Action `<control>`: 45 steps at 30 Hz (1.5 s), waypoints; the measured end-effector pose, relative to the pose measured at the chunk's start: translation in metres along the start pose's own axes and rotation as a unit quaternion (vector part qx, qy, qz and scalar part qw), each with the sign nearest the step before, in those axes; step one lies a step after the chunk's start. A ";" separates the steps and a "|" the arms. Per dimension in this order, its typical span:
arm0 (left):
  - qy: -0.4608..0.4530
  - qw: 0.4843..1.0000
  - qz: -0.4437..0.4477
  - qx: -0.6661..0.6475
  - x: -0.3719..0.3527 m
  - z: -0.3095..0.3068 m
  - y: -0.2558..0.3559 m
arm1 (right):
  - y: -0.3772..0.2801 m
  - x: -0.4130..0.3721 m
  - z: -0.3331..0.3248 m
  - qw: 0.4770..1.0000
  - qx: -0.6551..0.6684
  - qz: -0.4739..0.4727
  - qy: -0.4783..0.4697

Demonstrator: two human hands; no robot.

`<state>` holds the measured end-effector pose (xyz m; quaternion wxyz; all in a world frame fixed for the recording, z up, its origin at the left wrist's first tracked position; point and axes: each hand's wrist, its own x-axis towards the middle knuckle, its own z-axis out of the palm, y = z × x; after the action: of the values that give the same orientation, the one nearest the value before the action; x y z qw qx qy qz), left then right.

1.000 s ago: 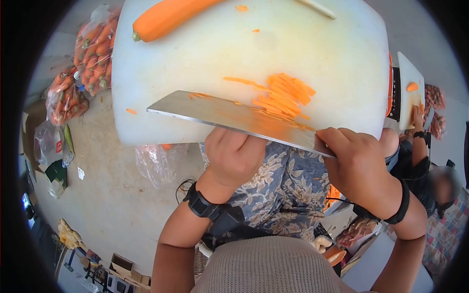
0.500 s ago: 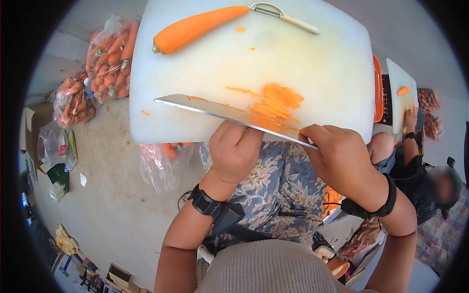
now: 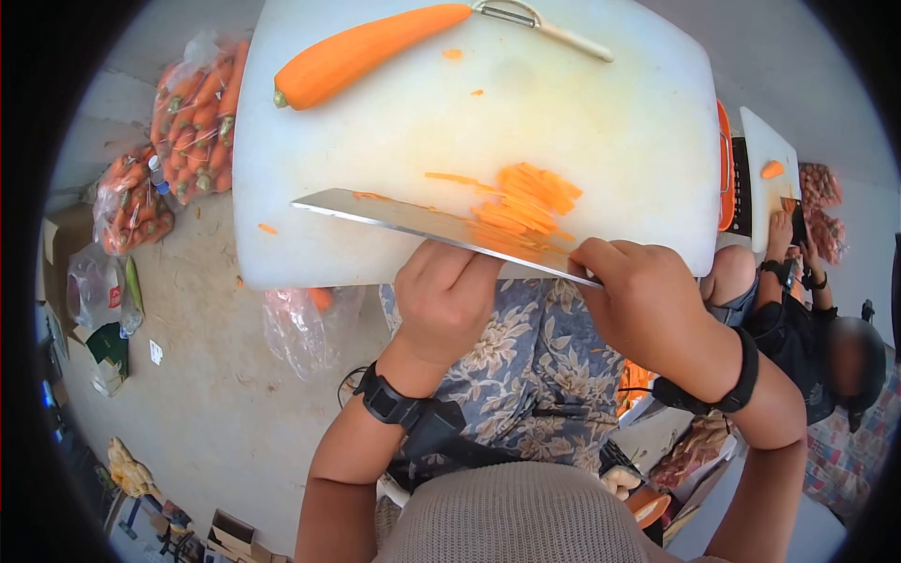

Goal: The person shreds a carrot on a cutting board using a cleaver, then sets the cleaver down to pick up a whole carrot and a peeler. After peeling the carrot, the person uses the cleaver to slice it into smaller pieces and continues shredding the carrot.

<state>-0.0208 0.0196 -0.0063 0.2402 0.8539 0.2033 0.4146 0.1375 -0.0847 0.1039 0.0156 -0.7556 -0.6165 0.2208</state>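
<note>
1. Far left, on the floor, plastic bags (image 3: 131, 202) hold carrots (image 3: 197, 103).
2. The left hand (image 3: 446, 300) curls at the cutting board's (image 3: 357, 159) near edge, beneath the cleaver (image 3: 413, 219); what it grips is unclear.
3. Carrot strips (image 3: 527, 202) lie just beyond the blade.
4. The right hand (image 3: 648, 305) clamps the cleaver's handle.
</note>
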 end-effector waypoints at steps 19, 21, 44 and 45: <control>0.021 0.999 0.027 0.016 -0.004 -0.001 -0.004 | -0.007 -0.012 -0.013 0.999 0.024 -0.012 0.035; 0.018 0.999 0.029 0.017 -0.004 -0.001 -0.004 | -0.006 -0.012 -0.012 0.999 0.019 -0.010 0.025; -0.014 0.999 -0.049 -0.001 0.002 -0.005 0.003 | -0.003 -0.018 -0.002 0.971 0.174 0.101 0.133; -0.005 0.998 -0.060 0.011 0.001 -0.013 0.005 | -0.004 -0.023 -0.005 0.964 0.197 0.116 0.135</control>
<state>-0.0297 0.0196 0.0042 0.2567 0.8446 0.2576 0.3929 0.1327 -0.1045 0.1168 0.2218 -0.8265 -0.4613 0.2344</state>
